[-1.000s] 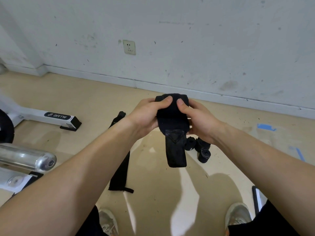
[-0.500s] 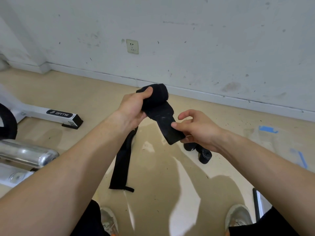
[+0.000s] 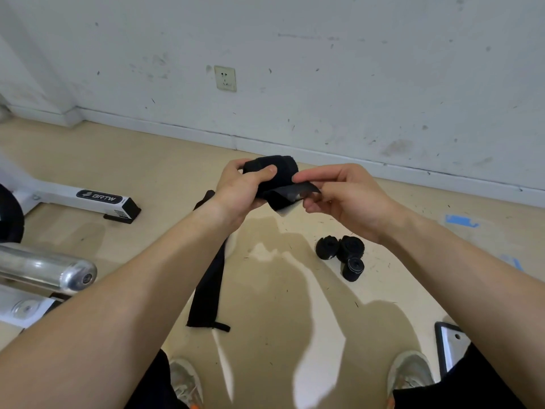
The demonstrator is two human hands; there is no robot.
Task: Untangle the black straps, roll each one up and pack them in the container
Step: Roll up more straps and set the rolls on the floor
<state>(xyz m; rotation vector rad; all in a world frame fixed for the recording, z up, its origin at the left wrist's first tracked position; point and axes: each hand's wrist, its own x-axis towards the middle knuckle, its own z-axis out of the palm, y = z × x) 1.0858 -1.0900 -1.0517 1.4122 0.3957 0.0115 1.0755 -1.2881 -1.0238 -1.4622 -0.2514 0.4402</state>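
Observation:
My left hand [image 3: 239, 190] grips a rolled black strap [image 3: 283, 169] at chest height, thumb pressed across the roll. My right hand [image 3: 342, 196] pinches the roll's loose tail end [image 3: 298, 191] between thumb and fingers, just right of the roll. Another black strap [image 3: 209, 287] lies flat and unrolled on the floor below my left forearm. Three rolled black straps [image 3: 342, 252] sit together on the floor under my right wrist. At the lower right edge a dark-rimmed grey object [image 3: 448, 346] shows in part; I cannot tell if it is the container.
A white gym machine base [image 3: 97, 199] and a chrome bar end [image 3: 59, 273] stand at the left. The wall with a socket [image 3: 225, 78] runs across the back. My shoes [image 3: 185, 382] are at the bottom. Blue tape [image 3: 460, 221] marks the floor at right.
The hanging tail has been wound up onto the roll. My right hand shifted from under the tail to pinching its short end beside the roll.

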